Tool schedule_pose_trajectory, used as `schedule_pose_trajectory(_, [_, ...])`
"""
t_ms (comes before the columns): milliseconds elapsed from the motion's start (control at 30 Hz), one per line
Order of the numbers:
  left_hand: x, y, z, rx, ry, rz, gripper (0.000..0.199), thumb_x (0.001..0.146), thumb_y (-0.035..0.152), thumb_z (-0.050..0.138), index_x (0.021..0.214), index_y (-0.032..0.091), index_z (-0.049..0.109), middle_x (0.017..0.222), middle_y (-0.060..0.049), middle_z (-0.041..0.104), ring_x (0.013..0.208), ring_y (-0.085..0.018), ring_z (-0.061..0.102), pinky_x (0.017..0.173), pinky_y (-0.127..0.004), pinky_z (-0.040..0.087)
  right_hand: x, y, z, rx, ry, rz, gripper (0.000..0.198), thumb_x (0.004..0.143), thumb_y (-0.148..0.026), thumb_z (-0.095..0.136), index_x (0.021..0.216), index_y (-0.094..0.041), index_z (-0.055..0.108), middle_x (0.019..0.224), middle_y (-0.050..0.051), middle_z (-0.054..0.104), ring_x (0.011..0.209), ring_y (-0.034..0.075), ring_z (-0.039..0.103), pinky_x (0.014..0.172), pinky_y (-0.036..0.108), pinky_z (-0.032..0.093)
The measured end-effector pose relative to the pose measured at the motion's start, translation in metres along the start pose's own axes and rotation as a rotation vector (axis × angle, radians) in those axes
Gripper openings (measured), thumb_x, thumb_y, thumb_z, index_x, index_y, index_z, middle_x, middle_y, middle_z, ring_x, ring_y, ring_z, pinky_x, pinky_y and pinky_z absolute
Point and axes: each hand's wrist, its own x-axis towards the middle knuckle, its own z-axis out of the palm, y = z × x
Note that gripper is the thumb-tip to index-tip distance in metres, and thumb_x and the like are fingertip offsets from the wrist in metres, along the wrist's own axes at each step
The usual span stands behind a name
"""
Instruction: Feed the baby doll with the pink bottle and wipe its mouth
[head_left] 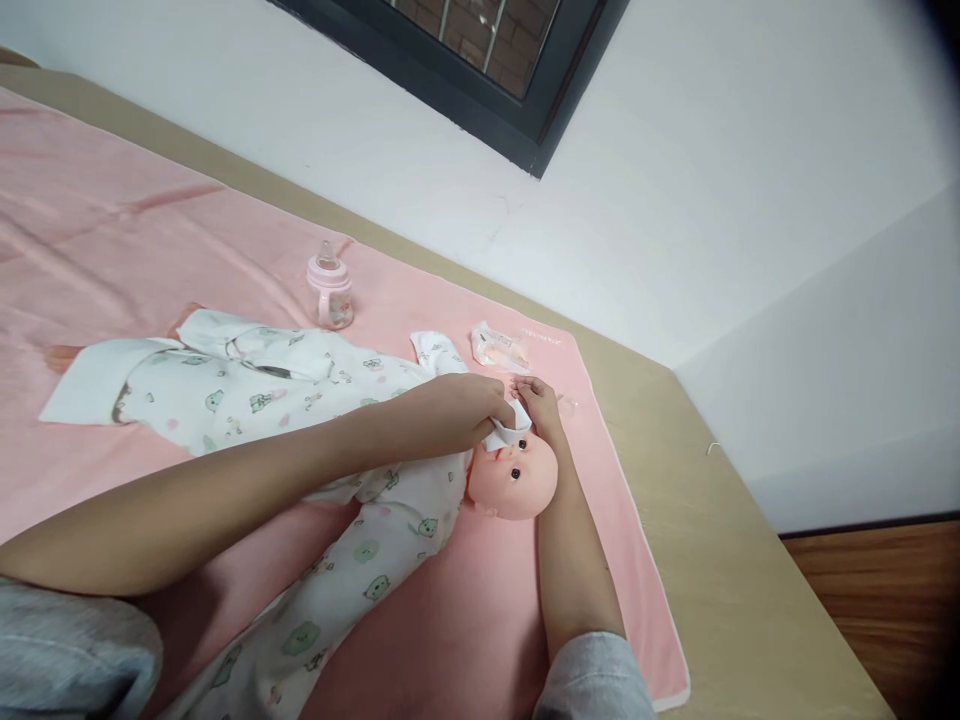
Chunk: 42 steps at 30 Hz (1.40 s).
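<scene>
A baby doll (517,490) lies on its back in a white suit (375,375) printed with green animals. Its bald head points to the right. My left hand (472,408) reaches across its chest, fingers closed on a small folded white cloth (510,428). This cloth lies against the doll's cheek and mouth area, covering part of the face. On the far side of the head is my right hand (538,405), its fingers loosely stretched beside the cloth and holding nothing I can see. My right forearm runs along the top of the doll's head.
A pink blanket (480,600) covers much of the wooden board (705,540). Beyond the doll stands a pink-capped baby bottle (330,290). A clear plastic packet (499,347) lies past my hands. The white wall (600,250) and dark window frame (517,130) bound the far side.
</scene>
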Motion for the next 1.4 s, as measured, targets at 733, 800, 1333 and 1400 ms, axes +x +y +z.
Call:
schedule_pose_trajectory(733, [-0.006,-0.04,-0.034,0.121,0.261,-0.155,0.037,0.088,0.018,0.042,0.106,0.018,0.075,0.127,-0.009,0.061,0.115,-0.027,0.058,0.1,-0.04,0.046,-0.103,-0.173,0.034,-0.579,-0.325,-0.815,0.033,0.086,-0.012,0.048,0.09,-0.03,0.076,0.127,-0.002,0.067,0.125,0.02,0.055,0.107,0.044,0.045])
schedule_pose_trajectory(800, [-0.006,-0.042,-0.032,0.118,0.258,-0.154,0.037,0.088,0.018,0.042,0.108,0.019,0.074,0.127,-0.008,0.061,0.116,-0.026,0.057,0.1,-0.04,0.046,-0.119,-0.181,0.043,-0.729,-0.364,-0.854,0.038,0.086,-0.009,0.047,0.094,-0.033,0.076,0.132,-0.005,0.064,0.13,0.022,0.051,0.109,0.048,0.044])
schedule_pose_trajectory(1333, [-0.015,-0.055,-0.062,0.075,0.358,-0.277,0.034,0.093,0.031,0.049,0.117,0.019,0.069,0.124,-0.006,0.065,0.114,-0.024,0.059,0.1,-0.038,0.045,-0.108,-0.173,0.035,-0.829,-0.223,-0.608,0.037,0.082,-0.011,0.046,0.097,-0.025,0.076,0.108,0.003,0.073,0.106,0.022,0.064,0.095,0.042,0.051])
schedule_pose_trajectory(1400, [-0.024,-0.06,-0.078,0.08,0.399,-0.322,0.035,0.095,0.034,0.047,0.119,0.017,0.068,0.125,-0.007,0.064,0.112,-0.024,0.059,0.096,-0.037,0.046,-0.097,-0.167,0.026,-0.782,-0.15,-0.558,0.033,0.081,-0.014,0.048,0.097,-0.025,0.076,0.107,0.004,0.073,0.1,0.021,0.065,0.091,0.04,0.052])
